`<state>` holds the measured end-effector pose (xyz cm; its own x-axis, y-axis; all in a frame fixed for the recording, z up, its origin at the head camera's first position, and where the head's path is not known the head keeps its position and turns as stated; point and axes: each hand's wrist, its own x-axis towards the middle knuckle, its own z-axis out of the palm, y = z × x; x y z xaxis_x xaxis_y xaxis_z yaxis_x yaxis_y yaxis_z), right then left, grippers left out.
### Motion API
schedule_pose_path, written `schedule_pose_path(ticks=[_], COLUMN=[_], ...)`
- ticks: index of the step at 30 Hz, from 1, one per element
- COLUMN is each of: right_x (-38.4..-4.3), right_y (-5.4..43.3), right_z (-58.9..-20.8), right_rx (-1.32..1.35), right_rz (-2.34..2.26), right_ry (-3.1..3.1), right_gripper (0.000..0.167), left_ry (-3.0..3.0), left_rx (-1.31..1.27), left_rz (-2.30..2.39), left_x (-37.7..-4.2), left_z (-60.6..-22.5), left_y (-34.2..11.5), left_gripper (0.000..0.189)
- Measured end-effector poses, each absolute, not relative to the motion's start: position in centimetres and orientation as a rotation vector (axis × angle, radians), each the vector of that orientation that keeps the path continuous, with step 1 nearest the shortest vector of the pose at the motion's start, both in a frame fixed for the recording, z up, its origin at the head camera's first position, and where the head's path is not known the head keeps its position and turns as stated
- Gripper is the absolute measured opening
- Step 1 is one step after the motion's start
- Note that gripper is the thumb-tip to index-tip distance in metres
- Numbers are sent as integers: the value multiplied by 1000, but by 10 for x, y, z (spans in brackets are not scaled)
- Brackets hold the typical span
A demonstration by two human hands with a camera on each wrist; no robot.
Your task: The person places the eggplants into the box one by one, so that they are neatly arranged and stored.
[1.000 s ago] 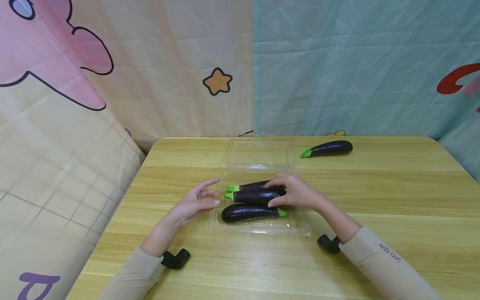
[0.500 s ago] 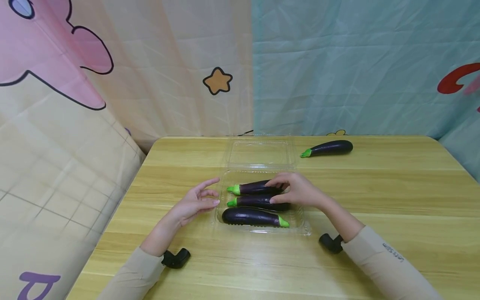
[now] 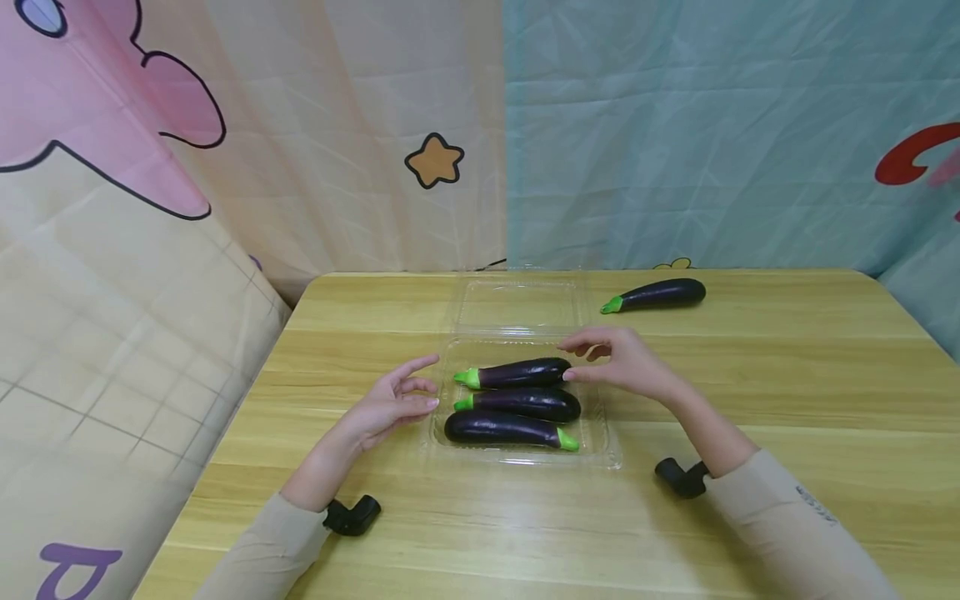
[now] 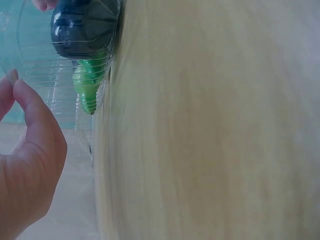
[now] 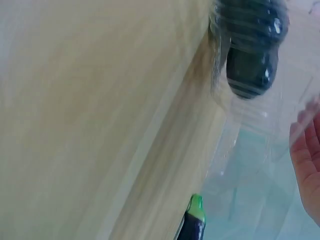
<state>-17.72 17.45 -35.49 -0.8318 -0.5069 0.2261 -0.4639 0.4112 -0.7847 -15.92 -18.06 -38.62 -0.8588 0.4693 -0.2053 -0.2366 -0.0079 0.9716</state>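
A clear plastic clamshell container [image 3: 596, 442] lies with its lid [image 3: 522, 304] folded back on the table. Three eggplants are side by side in its tray: the back one [image 3: 525, 373] and middle one [image 3: 528, 405] have green stems to the left, the front one [image 3: 501, 428] to the right. My left hand [image 3: 382, 408] pinches the tray's left rim, thumb and fingertip meeting there in the left wrist view. My right hand [image 3: 622, 362] hovers over the tray's right side with fingers loosely bent and nothing in them. The right wrist view shows its fingers [image 5: 307, 142] beside the clear wall.
Another eggplant [image 3: 663, 294] lies on the wooden table [image 3: 750, 400] near the back edge, right of the lid. A black elbow-shaped piece sits at each wrist, left [image 3: 352, 517] and right [image 3: 681, 477]. A printed curtain [image 3: 675, 150] hangs behind the table.
My right hand has let go of the eggplants and drawn back to the right and up. The eggplants have spread apart into a row. The left hand stays put.
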Motion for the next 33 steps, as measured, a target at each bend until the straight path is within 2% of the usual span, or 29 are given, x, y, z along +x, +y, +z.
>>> schedule_pose_path(ticks=[23,33], right_x=[-177,-180], right_y=[230,257], right_z=[-353,-351], right_rx=[-586,-514], right_rz=[-1389,-1337], right_ry=[2751,2845], right_gripper=[41,39], left_ry=[1805,1800], left_rx=[235,243], left_rz=[1907,1907], left_x=[-159,-159], left_z=[-386,-387], left_y=[-182,-181], left_gripper=[72,72])
